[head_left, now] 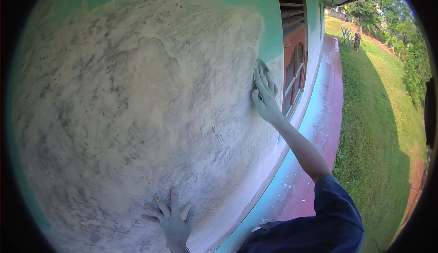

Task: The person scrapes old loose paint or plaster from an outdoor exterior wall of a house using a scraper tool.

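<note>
A wall (137, 93) fills the left and middle, its green paint giving way to a broad pale patch with grey streaks and a chalky look. Low on this patch my left hand (175, 223) lies flat with its fingers spread, holding nothing. Farther up and to the right, my right arm is stretched out. My right hand (268, 95) presses a thin grey sheet (259, 64), which looks like sandpaper, against the wall near the patch's right edge. Most of the sheet is hidden under the fingers. Both hands look dusty.
Just right of my right hand is a reddish-brown wooden window (294, 61) with slats above it. A red-tiled walkway (328, 98) with a light-blue edge runs along the wall's foot. Beyond lie grass (365, 116), trees (378, 16) and a blue folding rack (346, 38).
</note>
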`<state>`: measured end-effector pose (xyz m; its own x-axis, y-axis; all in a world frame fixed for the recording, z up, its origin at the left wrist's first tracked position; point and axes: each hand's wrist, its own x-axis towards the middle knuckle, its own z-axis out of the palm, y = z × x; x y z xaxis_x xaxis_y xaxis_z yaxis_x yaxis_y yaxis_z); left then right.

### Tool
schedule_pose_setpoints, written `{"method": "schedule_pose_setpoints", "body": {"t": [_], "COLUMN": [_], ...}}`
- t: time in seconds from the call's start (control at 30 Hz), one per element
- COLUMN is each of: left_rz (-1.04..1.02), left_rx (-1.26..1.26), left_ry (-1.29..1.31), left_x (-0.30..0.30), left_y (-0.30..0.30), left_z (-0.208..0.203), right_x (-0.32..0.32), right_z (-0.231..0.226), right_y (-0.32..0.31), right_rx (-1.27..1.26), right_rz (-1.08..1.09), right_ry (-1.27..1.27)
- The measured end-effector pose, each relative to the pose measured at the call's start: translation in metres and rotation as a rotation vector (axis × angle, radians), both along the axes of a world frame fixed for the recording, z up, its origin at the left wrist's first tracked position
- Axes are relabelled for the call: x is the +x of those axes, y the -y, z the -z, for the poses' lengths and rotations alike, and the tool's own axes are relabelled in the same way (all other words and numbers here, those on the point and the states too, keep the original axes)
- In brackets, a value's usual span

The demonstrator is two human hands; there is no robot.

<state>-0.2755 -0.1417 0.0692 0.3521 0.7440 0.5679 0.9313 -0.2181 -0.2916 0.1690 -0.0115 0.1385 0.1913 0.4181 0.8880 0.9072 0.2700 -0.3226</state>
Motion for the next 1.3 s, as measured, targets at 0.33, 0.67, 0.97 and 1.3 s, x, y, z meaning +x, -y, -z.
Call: {"method": "schedule_pose_setpoints", "body": {"t": [0.33,0.67,0.97,1.3], "left_rz": [0.022,0.05,0.016,-0.023], "left_rx": [-0.011,-0.027,-0.061,-0.016], "left_ry": [0.013,0.004,0.045,-0.129], "left_x": [0.0,0.0,-0.007,-0.006], "left_y": [0.0,0.002,0.002,0.002], "left_z": [0.0,-0.001,0.001,-0.002], "right_x": [0.055,0.013,-0.051,0.003], "right_z": [-0.163,-0.008,-0.049,-0.052], "right_y": [-0.022,0.0,0.027,-0.014], "right_rx": [0.14,0.025,-0.246,-0.048], "right_rz": [-0.074,-0.04,0.01,-0.04], "right_ry": [-0.113,0.038,-0.337,-0.645]}}
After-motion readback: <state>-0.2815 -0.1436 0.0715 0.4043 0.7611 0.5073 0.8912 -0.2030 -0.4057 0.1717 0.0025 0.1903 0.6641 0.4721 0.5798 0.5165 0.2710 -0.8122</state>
